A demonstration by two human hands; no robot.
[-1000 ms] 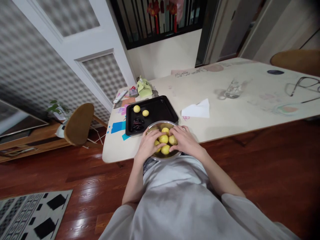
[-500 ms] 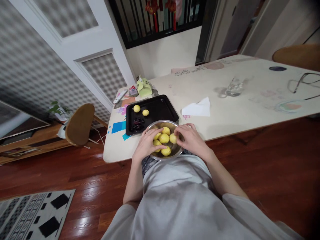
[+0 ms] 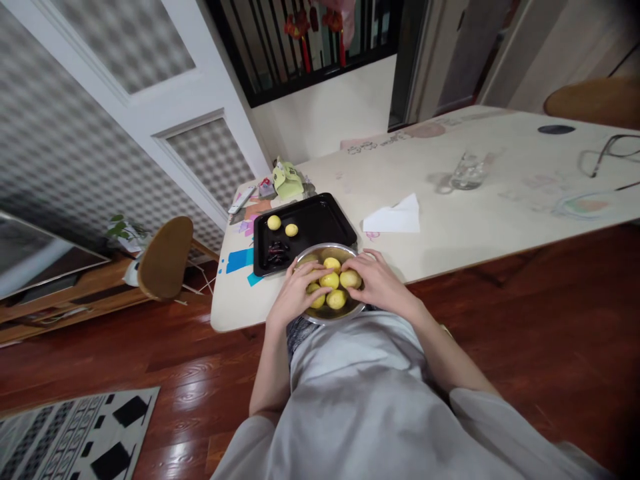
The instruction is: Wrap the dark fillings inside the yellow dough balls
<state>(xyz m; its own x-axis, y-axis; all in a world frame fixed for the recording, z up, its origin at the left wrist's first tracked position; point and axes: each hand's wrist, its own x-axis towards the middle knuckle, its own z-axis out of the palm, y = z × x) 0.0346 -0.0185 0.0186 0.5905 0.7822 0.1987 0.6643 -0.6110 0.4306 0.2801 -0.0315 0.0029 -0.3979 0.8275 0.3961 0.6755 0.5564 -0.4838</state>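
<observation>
A steel bowl (image 3: 313, 251) holding several yellow dough balls (image 3: 336, 299) sits at the near edge of the table. My left hand (image 3: 291, 297) reaches into it from the left, fingers curled over the balls. My right hand (image 3: 376, 281) comes in from the right, fingers closed around one yellow ball (image 3: 350, 278). Just behind the bowl lies a black baking tray (image 3: 320, 217) with two yellow balls (image 3: 273, 222) and a dark purple lump (image 3: 277, 252) on it.
A long pale table (image 3: 450, 200) carries a folded white paper (image 3: 395, 217), a drinking glass (image 3: 467, 175), spectacles (image 3: 613, 147) and a green box (image 3: 287, 179). A wooden chair (image 3: 167, 257) stands left of the table; a patterned rug (image 3: 75, 437) lies on the wood floor.
Both hands have shifted inside the bowl: the right hand drew back to the rim, then closed again on a ball. The view tilted slightly.
</observation>
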